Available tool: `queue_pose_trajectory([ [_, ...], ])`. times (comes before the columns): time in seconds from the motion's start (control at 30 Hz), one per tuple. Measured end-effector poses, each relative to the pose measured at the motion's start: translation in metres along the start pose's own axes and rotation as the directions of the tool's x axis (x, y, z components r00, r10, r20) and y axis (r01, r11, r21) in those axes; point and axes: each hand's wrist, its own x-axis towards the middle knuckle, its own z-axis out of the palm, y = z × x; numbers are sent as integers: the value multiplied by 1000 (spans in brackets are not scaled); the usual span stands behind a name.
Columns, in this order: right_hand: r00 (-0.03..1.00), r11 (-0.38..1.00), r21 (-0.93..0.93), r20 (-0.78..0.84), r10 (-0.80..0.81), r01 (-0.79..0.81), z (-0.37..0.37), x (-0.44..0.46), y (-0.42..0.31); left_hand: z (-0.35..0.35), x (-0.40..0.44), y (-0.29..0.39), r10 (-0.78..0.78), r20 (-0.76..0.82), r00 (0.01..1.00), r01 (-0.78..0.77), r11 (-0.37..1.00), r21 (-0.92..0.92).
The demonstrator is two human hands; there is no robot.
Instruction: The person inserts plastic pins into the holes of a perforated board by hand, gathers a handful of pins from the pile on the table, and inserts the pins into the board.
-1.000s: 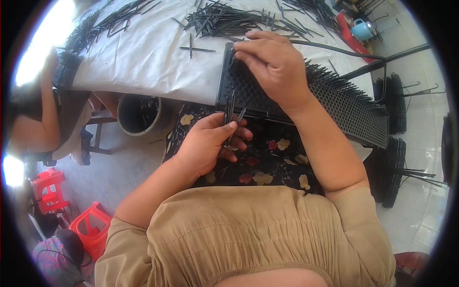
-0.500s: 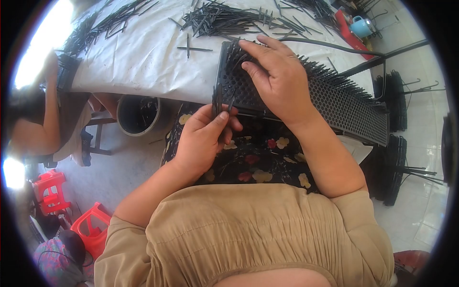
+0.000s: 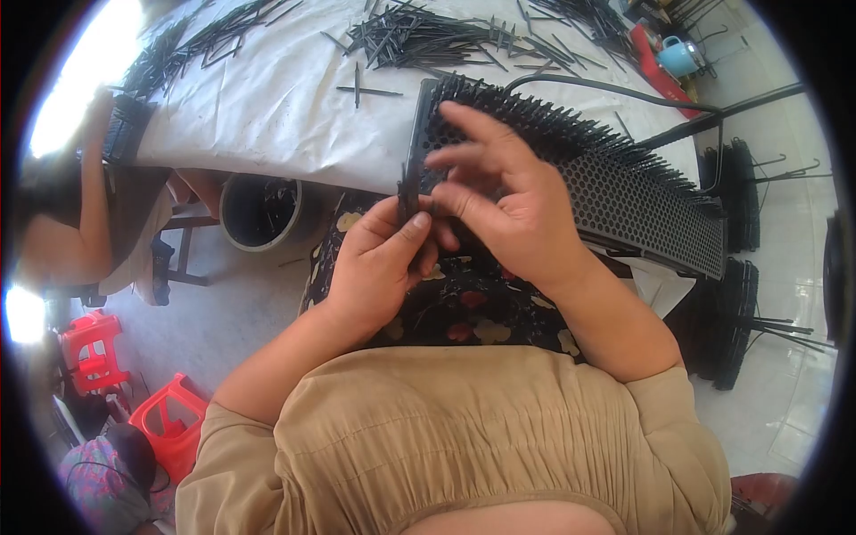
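Note:
My left hand (image 3: 379, 254) is closed around a small bundle of thin black sticks (image 3: 407, 196), which stand upright between thumb and fingers. My right hand (image 3: 508, 205) is right beside it, slightly blurred, with the index finger stretched out and the thumb near the sticks. I see no stick in its spread fingers, though the thumb tip overlaps the left fingertips. Behind the right hand lies a long black rack (image 3: 642, 201) full of round holes. Rows of black sticks (image 3: 571, 125) poke up from its far part.
Loose black sticks (image 3: 401, 36) lie heaped on the white-covered table (image 3: 267, 116). A dark bucket (image 3: 259, 214) stands below the table edge. Red stools (image 3: 174, 423) are at lower left, a blue mug (image 3: 679, 56) at upper right. Another person's arm (image 3: 94, 187) shows at left.
My right hand has come down from the holed rack to beside my left hand, uncovering sticks at the rack's far left end. The left hand keeps holding its bundle.

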Motion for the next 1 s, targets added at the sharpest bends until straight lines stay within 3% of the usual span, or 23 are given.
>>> queue_pose_trajectory([
  [0.03, 975, 962, 180, 118, 189, -208, -1, -2, -3, 0, 1, 0, -5, 5, 1000, 5, 1000, -1],
  [0.13, 985, 994, 70, 160, 70, -82, -10, 6, 13, 7, 3, 5, -184, 56, 981, 170, 966, 194],
  [0.17, 953, 950, 184, 214, 213, -253, -18, 9, 1, 7, 3, 6, -188, 59, 980, 173, 965, 195],
  [0.23, 992, 976, 181, 14, 123, -124, -26, 19, 1, 5, 4, 10, -239, 14, 971, 228, 941, 251],
  [0.3, 969, 999, 29, -244, -36, 45, -36, 30, 15, 3, 5, 11, -286, -23, 958, 285, 939, 192],
  [0.33, 970, 998, 29, -241, -39, 47, -36, 32, 21, 2, 5, 12, -337, -52, 940, 340, 931, 133],
  [0.4, 903, 947, -191, -302, -306, 257, -36, 34, 29, 2, 7, 11, -364, -69, 929, 369, 924, 103],
  [0.53, 818, 805, -428, -217, -532, 410, -29, 40, 41, 3, 8, 10, -390, -100, 915, 400, 911, 106],
  [0.73, 860, 816, -454, -178, -477, 359, -30, 39, 29, 0, 8, 8, -369, -100, 924, 379, 920, 102],
  [0.87, 836, 637, -657, -19, -548, 402, -28, 43, 28, 3, 9, 8, -373, -173, 912, 402, 897, 183],
  [0.9, 772, 544, -687, 41, -634, 483, -28, 49, 26, 4, 10, 8, -381, -180, 907, 412, 892, 186],
  [1.0, 780, 512, -723, 60, -623, 464, -27, 60, 37, -1, 9, 6, -369, -125, 921, 386, 906, 173],
])
